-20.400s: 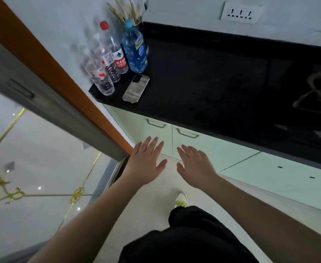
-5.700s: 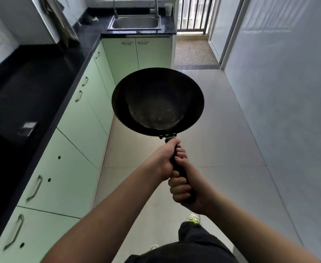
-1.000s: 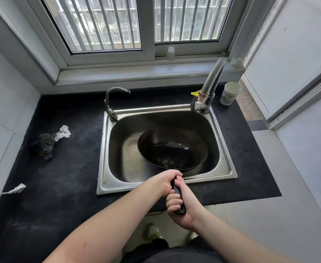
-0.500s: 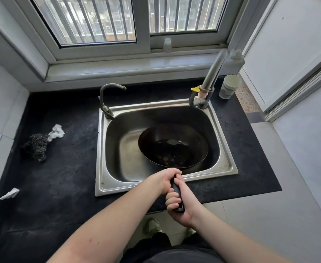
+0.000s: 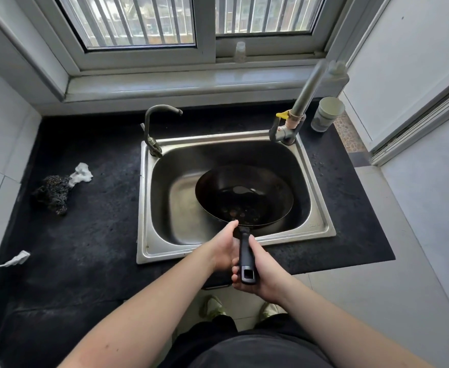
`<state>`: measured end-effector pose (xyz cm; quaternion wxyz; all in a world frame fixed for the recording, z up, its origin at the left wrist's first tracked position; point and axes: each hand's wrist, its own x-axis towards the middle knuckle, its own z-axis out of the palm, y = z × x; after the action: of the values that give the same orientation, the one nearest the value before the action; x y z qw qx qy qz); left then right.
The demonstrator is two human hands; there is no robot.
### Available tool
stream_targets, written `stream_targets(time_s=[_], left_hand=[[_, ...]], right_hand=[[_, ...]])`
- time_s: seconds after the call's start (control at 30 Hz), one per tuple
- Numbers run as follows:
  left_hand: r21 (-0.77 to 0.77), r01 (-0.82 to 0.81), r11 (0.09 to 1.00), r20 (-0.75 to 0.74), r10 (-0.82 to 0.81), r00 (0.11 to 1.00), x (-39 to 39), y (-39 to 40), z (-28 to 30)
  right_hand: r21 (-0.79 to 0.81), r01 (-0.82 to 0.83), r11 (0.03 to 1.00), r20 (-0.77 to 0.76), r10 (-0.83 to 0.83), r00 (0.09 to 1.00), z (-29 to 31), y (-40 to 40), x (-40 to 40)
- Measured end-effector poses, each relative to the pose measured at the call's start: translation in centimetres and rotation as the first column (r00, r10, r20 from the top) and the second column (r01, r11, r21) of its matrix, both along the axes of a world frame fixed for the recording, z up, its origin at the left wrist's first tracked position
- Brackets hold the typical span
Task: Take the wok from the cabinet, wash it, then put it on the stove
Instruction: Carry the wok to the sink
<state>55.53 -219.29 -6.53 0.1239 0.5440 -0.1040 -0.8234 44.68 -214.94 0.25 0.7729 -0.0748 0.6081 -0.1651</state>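
Round black metal wok (image 5: 244,195) sat inside the rectangular stainless steel sink (image 5: 321,224), toward its right half, with its long black handle (image 5: 245,254) sticking out over the front rim. Left hand (image 5: 224,248) was at the handle's upper part near the wok rim, fingers loosely extended along it, thumb up. Right hand (image 5: 264,274) cupped the handle end from below, fingers (image 5: 236,272) curled round it. Dark curved faucet (image 5: 155,128) stood at the sink's back-left corner, grey pipe tap with yellow lever (image 5: 297,107) at back-right. Dark scrubber with white rag (image 5: 58,187) lay on the black surface (image 5: 85,248), left of sink. White cup (image 5: 327,112) stood right of the tap.
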Motion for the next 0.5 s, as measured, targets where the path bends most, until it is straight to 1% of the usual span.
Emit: stream_targets(time_s=[0.07, 0.1, 0.13, 0.17, 0.2, 0.27, 0.4, 0.5], left_hand=[[0.027, -0.040, 0.999, -0.018, 0.040, 0.999, -0.3, 1.2, -2.7], [0.034, -0.053, 0.998, -0.030, 0.054, 0.998, -0.3, 1.5, -2.9], [0.023, -0.057, 0.998, -0.025, 0.058, 0.998, -0.2, 1.9, -1.6], [0.017, -0.100, 0.995, -0.046, 0.101, 0.994, 0.1, 1.8, 0.5], [-0.011, -0.094, 0.996, -0.060, 0.093, 0.994, 0.3, 1.7, 0.9], [-0.001, -0.113, 0.994, -0.086, 0.112, 0.990, 0.4, 2.0, 2.1], [0.033, -0.215, 0.976, -0.133, 0.217, 0.967, -0.4, 2.6, 2.6], [0.053, -0.249, 0.967, -0.141, 0.255, 0.957, -1.3, 3.0, 2.9]], right_hand=[[-0.062, -0.103, 0.993, -0.056, 0.099, 0.993, -0.4, 0.0, -0.4], [-0.083, -0.144, 0.986, -0.073, 0.138, 0.988, -0.5, 0.0, -0.6], [-0.097, -0.174, 0.980, -0.084, 0.166, 0.982, -0.5, 0.0, -0.8], [-0.109, -0.203, 0.973, -0.099, 0.193, 0.976, -0.5, 0.0, -1.1], [-0.118, -0.232, 0.965, -0.125, 0.218, 0.968, -0.3, -0.2, -1.4], [-0.133, -0.285, 0.949, -0.192, 0.257, 0.947, 0.0, -0.6, -1.9], [-0.133, -0.392, 0.910, -0.344, 0.329, 0.880, 0.5, -1.9, -2.9], [-0.153, -0.434, 0.888, -0.467, 0.322, 0.824, 0.9, -3.1, -3.9]])
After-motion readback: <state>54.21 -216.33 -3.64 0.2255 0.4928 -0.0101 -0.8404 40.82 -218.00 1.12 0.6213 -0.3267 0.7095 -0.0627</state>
